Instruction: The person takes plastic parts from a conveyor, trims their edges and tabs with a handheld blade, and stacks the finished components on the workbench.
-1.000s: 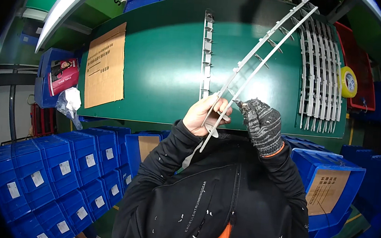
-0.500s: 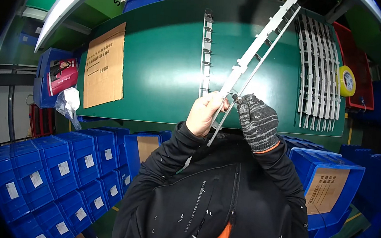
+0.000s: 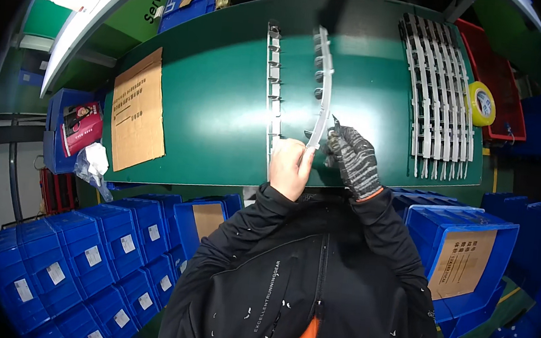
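My bare left hand (image 3: pixel 289 167) pinches the near end of a pale, slotted plastic strip (image 3: pixel 326 90). The strip carries dark crosspieces, points away from me over the table and is smeared by motion. Just right of it is my right hand (image 3: pixel 354 161) in a grey-black striped knit glove, fingers curled round a small dark pointed tool (image 3: pixel 335 120) whose kind I cannot make out. The tool's tip stands close to the strip, apart from it. A similar strip (image 3: pixel 274 78) lies lengthwise on the table to the left, its near end partly behind my left hand.
Several like strips (image 3: pixel 435 100) lie side by side on the green table (image 3: pixel 218 99)'s right, beside a yellow tape roll (image 3: pixel 482 104) and a red bin (image 3: pixel 506 120). Flat cardboard (image 3: pixel 139 111) lies at left. Blue crates (image 3: pixel 84 249) stand below the table's near edge.
The held strip has swung from a rightward slant to nearly straight ahead, its edge now turned up. My right hand has drawn slightly away from it, showing the tool's tip.
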Tool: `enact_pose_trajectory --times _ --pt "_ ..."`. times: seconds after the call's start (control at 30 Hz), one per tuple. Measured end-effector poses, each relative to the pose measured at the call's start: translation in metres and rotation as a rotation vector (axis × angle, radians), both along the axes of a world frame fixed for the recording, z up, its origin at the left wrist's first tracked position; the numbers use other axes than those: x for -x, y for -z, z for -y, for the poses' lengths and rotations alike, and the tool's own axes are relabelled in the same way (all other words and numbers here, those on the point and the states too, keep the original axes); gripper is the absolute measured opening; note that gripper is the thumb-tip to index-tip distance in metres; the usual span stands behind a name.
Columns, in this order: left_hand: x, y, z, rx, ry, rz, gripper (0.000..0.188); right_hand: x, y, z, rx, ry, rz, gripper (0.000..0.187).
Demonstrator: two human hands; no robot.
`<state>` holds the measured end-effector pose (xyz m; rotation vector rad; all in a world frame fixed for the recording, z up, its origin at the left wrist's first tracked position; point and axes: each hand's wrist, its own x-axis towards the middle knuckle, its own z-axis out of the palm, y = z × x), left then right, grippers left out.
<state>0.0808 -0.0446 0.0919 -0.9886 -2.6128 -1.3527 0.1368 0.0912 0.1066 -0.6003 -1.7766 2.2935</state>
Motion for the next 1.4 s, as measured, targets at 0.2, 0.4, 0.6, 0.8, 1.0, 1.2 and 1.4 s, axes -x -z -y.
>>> enact_pose_trajectory --times 0.2,0.4,0.6,0.8,1.0,1.2,1.4 --pt "-0.02 0.019 -0.023 0.171 0.163 0.146 0.03 0.007 0.051 -0.009 -0.588 0.103 0.257 0.039" --pt "0.032 0.028 -0.037 0.154 0.133 0.127 0.03 -0.016 0.072 -0.046 -0.616 0.338 0.141 0.026" --pt "0.1 0.063 -0.132 0.353 0.247 -0.206 0.037 -0.046 0.031 -0.068 -0.486 0.418 0.108 0.03" --pt "0.099 0.084 -0.188 0.586 0.434 -0.288 0.049 -0.065 0.021 -0.081 -0.635 0.489 0.127 0.029" --pt "0.069 0.066 -0.121 0.747 0.747 -0.399 0.046 -0.056 0.043 -0.085 -0.698 0.401 0.24 0.027" --pt "0.073 0.025 -0.008 0.295 0.334 0.027 0.008 -0.034 0.076 -0.087 -0.938 0.336 0.28 0.024" --pt "0.076 0.059 0.062 0.229 -0.323 0.002 0.031 -0.022 0.094 -0.091 -1.205 0.238 0.529 0.026"
